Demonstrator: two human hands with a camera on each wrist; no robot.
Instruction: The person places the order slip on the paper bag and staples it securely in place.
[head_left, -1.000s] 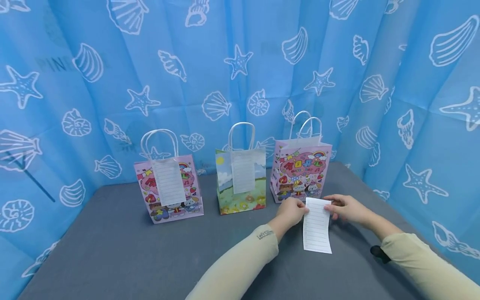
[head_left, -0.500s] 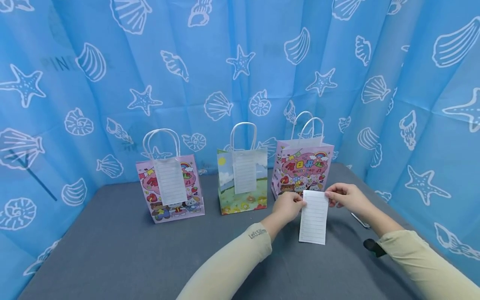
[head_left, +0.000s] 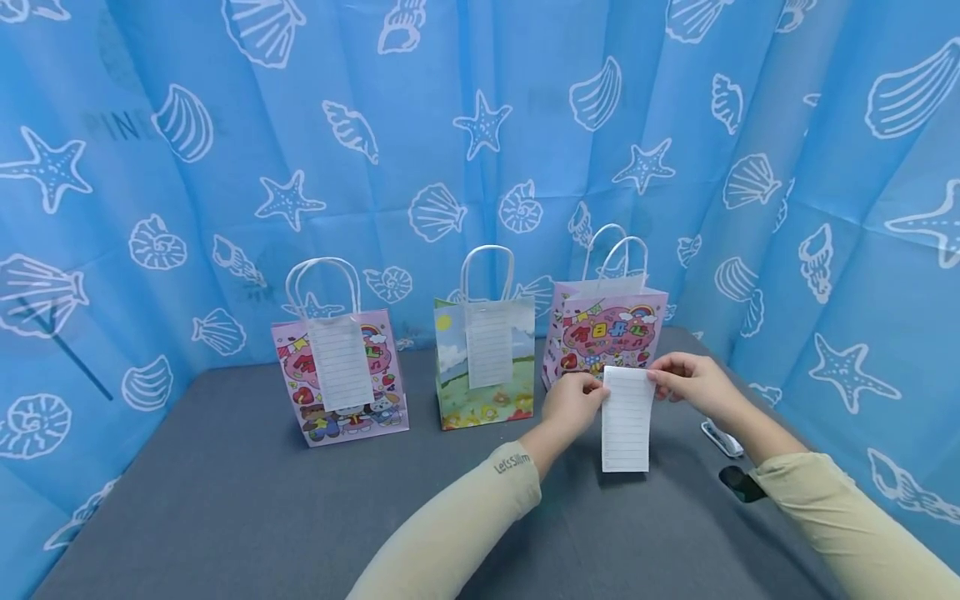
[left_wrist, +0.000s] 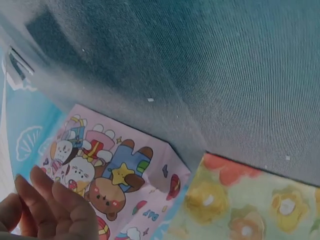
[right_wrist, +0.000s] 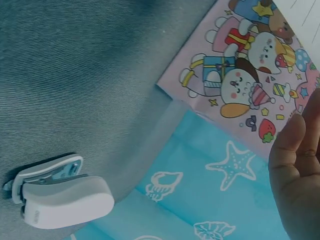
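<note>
A lined white paper slip [head_left: 626, 425] hangs upright between my two hands, in front of the pink cartoon gift bag [head_left: 609, 327] on the right. My left hand [head_left: 572, 407] pinches its upper left edge between thumb and fingers. At the upper right corner, my right hand [head_left: 693, 383] pinches it the same way. The slip overlaps the lower part of that bag in the head view. In the right wrist view a corner of the slip [right_wrist: 302, 17] shows over the bag's printed animals. Only the fingers of my left hand [left_wrist: 57, 210] appear in the left wrist view.
A second pink bag [head_left: 386, 379] and a meadow-print bag [head_left: 450, 400] stand to the left, each with a lined slip on its front. A white stapler [right_wrist: 70, 205] lies on the grey table [head_left: 225, 500] by my right forearm. A blue shell-print curtain [head_left: 420, 100] encloses the back.
Both hands have raised the paper slip toward the right pink bag and slightly left, and it hangs straighter. The stapler has come into sight beside my right forearm.
</note>
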